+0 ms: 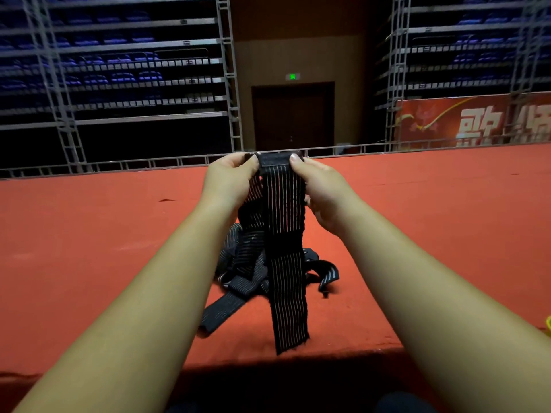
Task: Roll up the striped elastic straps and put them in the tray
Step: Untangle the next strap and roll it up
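Red carpet (89,248) covers the floor. One black striped strap (286,278) hangs upright, its loose end nearest and lifted off the carpet. Behind it lies one tangled pile of straps (238,272), count unclear. Two hands are up: left hand (229,183) and right hand (322,192) each pinch the strap's top edge. Far back: one dark door (293,114), one red banner (471,120).

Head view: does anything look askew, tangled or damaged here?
The spare straps lie in a tangled heap on the red carpet, none of them rolled. The striped strap, pinched at its top between the left hand and the right hand, has a ragged, frayed-looking bottom edge.
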